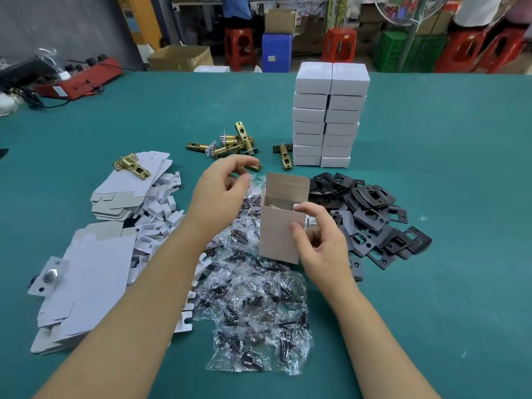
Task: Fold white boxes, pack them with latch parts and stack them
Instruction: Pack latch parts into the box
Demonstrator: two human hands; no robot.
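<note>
Lying far left on the green table: flat box blanks in loose piles, one brass latch on top of the rear pile. L hand hovers above the screw bags, fingers loosely curled, holding nothing. More brass latches sit behind it, mid-table. Center: open box stands upright w/ top flap up, something pale inside, can't tell what. R hand pinches box's near right edge, thumb on front, fingers at the rim. Behind, stack of closed white boxes, two columns. Right: heap of dark plates, touching box's far side.
</note>
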